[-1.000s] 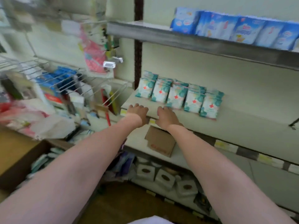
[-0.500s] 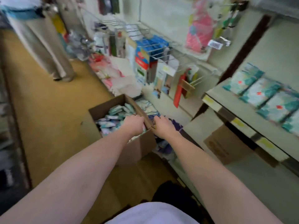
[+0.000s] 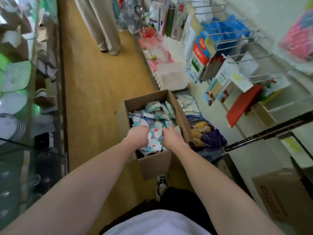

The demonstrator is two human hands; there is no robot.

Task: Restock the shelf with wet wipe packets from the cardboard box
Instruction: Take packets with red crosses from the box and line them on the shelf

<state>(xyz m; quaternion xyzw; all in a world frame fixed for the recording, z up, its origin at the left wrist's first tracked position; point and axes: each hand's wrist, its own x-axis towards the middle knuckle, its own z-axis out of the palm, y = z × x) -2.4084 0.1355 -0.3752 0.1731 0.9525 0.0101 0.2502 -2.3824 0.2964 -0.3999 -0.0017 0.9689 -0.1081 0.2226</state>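
Observation:
An open cardboard box (image 3: 180, 114) stands on the brown floor, filled with several teal-and-white wet wipe packets (image 3: 156, 114) marked with red crosses. Both my hands reach down into its near end. My left hand (image 3: 139, 134) lies knuckles up on the packets, fingers curled down into the pile. My right hand (image 3: 171, 135) does the same a little to the right, by the box's right wall. Whether either hand has a packet is hidden under the fingers. The shelf with the stocked packets is out of view to the right.
A person in beige trousers (image 3: 103, 26) stands up the aisle. Wire racks (image 3: 237, 53) of hanging goods jut out on the right above a clear plastic bin (image 3: 172, 75). A second cardboard box (image 3: 284, 197) sits low at right. Stacked goods line the left side.
My view swung from the shelf down to the floor box. Both hands left the shelf edge, travelled to the box rim, and now dig into the packets.

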